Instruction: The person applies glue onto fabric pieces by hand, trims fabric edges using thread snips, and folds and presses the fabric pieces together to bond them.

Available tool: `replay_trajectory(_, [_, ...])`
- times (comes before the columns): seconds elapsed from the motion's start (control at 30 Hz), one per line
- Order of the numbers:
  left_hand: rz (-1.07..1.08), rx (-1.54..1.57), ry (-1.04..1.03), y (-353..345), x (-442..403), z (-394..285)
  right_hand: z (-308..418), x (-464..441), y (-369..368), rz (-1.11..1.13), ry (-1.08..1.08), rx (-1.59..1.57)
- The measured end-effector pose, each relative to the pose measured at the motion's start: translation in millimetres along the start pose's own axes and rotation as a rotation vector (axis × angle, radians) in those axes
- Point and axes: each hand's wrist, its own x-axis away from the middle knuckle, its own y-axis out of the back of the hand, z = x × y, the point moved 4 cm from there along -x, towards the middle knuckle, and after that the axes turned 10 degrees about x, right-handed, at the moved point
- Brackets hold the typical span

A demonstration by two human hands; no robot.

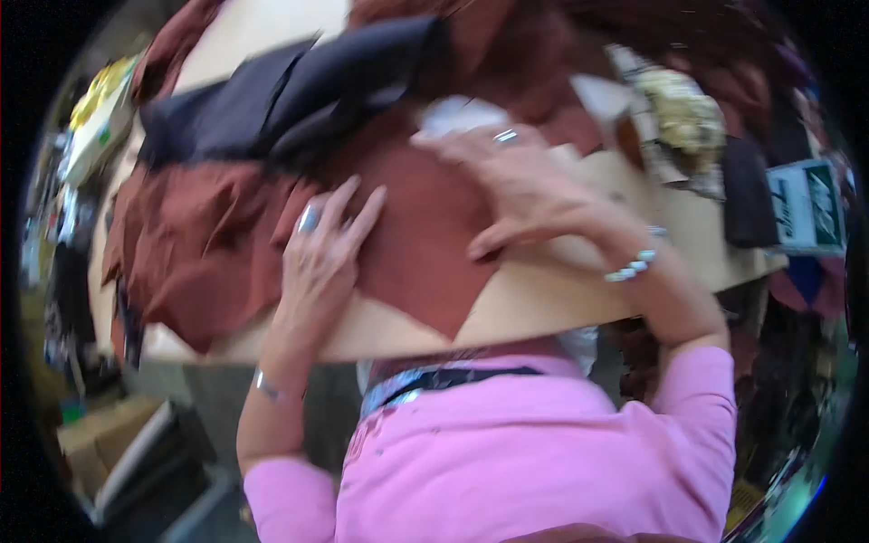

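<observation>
Reddish-brown cloth (412,231) lies flat on the pale table, with one pointed corner at the front edge. My left hand (324,240) rests on this cloth with its fingers spread, a ring on one finger. Over the cloth's right side is my right hand (520,181), thumb well apart from the fingers; it looks open, though blurred. Just beyond its fingertips shows a white piece (462,116), too smeared to name. Bunched brown cloth (195,253) lies left of my left hand. Dark folded fabric (299,95) stretches across behind it.
The pale tabletop (543,294) ends close to my body. More brown fabric (516,54) is heaped at the back. A cream-coloured bundle (681,109) and a white-and-green printed box or sign (806,208) are at the right. A cardboard box (109,443) stands below left.
</observation>
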Motion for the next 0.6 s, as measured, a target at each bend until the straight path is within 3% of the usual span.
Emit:
replay_trajectory(0.13, [-0.035,0.004,-0.028,3,-2,-4,-17,-38,-3,-0.161,-0.12,-0.194])
replay_trajectory(0.2, [-0.073,0.032,-0.024,5,0,-4,-12,-50,10,-0.03,-0.301,-0.249])
replay_trajectory(0.37, [-0.176,0.186,0.065,2,10,5,-7,-88,-17,-0.212,-0.272,-0.478])
replay_trajectory(0.43, [-0.132,0.296,0.168,12,12,4,-6,-91,-17,-0.238,-0.298,-0.494])
replay_trajectory(0.6, [0.007,0.45,0.146,30,19,4,-8,-89,-30,-0.37,-0.286,-0.447])
